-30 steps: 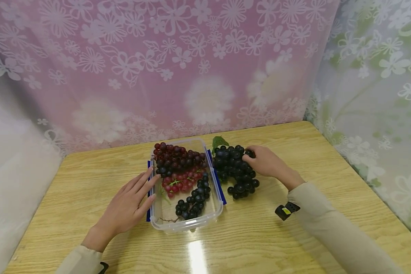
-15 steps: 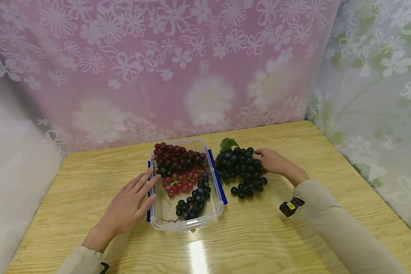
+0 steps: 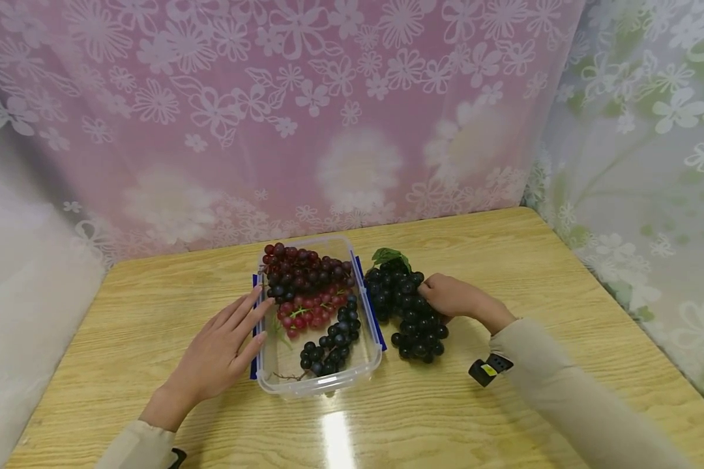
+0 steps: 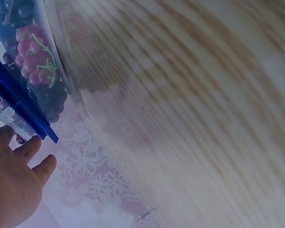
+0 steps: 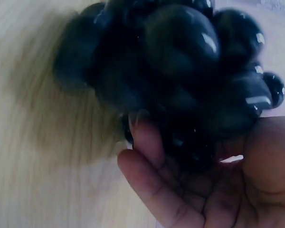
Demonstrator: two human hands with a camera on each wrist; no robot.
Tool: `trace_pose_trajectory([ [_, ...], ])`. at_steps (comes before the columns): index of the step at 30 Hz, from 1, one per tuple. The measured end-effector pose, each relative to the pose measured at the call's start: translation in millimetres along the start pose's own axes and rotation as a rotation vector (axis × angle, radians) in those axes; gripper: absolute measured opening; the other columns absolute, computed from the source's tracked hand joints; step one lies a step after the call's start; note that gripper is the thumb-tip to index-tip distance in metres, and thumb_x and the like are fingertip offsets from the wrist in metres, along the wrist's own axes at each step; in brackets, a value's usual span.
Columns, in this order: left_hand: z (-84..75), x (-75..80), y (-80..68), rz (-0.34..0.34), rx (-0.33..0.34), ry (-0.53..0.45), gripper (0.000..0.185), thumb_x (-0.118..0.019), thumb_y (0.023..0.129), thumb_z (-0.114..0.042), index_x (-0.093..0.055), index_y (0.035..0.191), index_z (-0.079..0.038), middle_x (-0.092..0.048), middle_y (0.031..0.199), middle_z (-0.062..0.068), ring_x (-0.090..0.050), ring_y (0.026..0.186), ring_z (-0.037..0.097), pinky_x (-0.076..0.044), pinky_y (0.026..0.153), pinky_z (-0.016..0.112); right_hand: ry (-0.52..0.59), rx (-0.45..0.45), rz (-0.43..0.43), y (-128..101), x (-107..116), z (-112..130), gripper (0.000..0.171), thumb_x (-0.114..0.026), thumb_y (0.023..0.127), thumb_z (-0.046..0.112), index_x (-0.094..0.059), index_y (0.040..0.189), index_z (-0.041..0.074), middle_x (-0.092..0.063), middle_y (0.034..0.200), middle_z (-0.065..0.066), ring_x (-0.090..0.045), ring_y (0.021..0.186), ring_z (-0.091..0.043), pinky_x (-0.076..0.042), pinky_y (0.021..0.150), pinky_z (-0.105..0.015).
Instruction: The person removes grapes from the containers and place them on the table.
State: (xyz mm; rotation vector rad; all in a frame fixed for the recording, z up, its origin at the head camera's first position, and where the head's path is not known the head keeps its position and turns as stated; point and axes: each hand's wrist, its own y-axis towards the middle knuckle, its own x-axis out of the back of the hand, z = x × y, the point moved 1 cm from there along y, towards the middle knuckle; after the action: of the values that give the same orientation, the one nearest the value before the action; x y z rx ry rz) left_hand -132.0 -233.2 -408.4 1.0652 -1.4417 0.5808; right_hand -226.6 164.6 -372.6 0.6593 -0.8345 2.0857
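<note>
My right hand grips a bunch of black grapes just right of a clear plastic container. In the right wrist view the fingers curl under the dark grapes. A green leaf tops the heap of black grapes there. My left hand lies with straight fingers against the container's left wall, fingertips at the rim. Inside the container are dark red grapes at the back, pinkish-red grapes in the middle and a small black bunch at the front right.
Blue side flaps of the container hang down on both sides. The wooden table carries it all. A pink floral curtain stands behind the table, and a pale floral one on the right.
The right hand shifted right with the black grapes, then came back left and nearer; the leaf and bunch moved with it. The left hand and container stayed put.
</note>
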Motion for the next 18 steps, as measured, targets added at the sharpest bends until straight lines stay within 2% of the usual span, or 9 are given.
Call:
trace_pose_trajectory([
  [4,0.8,0.2,-0.7,0.005,0.008,-0.008,0.057,-0.045,0.102,-0.037,-0.026,0.153,-0.02,-0.009,0.16,-0.001,-0.017,0.143,0.026,-0.024,0.109,0.053,0.014,-0.034,-0.019,0,-10,7,0.032,-0.029,0.104,0.01,-0.057,0.093,-0.003,-0.053,0.077,-0.014,-0.061,0.055,-0.024,-0.056,0.055,-0.036],
  [8,2.0,2.0,-2.2,0.001,0.014,-0.003,0.057,-0.042,0.102,-0.039,-0.025,0.153,-0.021,-0.009,0.16,-0.001,-0.017,0.143,0.025,-0.024,0.109,0.052,-0.037,-0.045,-0.029,1,-13,11,0.036,-0.03,0.103,0.011,-0.058,0.084,0.001,-0.055,0.069,-0.013,-0.062,0.052,-0.026,-0.055,0.052,-0.035],
  [11,1.6,2.4,-2.0,0.003,0.012,0.002,0.057,-0.041,0.102,-0.04,-0.023,0.154,-0.024,-0.01,0.159,-0.002,-0.018,0.142,0.026,-0.024,0.109,0.052,-0.123,-0.069,-0.032,-2,-9,13,0.035,-0.032,0.103,0.014,-0.058,0.084,0.002,-0.057,0.065,-0.01,-0.063,0.054,-0.025,-0.053,0.054,-0.035],
  [14,1.0,2.7,-1.4,0.004,0.008,0.004,0.057,-0.041,0.102,-0.04,-0.021,0.154,-0.026,-0.01,0.159,-0.001,-0.019,0.142,0.028,-0.024,0.109,0.053,-0.252,-0.104,-0.04,-7,-2,16,0.032,-0.035,0.103,0.018,-0.061,0.098,0.0,-0.059,0.068,-0.007,-0.061,0.059,-0.022,-0.049,0.061,-0.037],
  [18,0.4,2.6,-0.7,0.002,0.004,0.006,0.057,-0.041,0.102,-0.04,-0.02,0.154,-0.027,-0.01,0.159,-0.001,-0.021,0.141,0.03,-0.024,0.109,0.053,-0.371,-0.121,-0.076,-16,10,21,0.038,-0.038,0.102,0.021,-0.056,0.126,-0.003,-0.065,0.098,-0.014,-0.061,0.076,-0.022,-0.048,0.069,-0.043],
])
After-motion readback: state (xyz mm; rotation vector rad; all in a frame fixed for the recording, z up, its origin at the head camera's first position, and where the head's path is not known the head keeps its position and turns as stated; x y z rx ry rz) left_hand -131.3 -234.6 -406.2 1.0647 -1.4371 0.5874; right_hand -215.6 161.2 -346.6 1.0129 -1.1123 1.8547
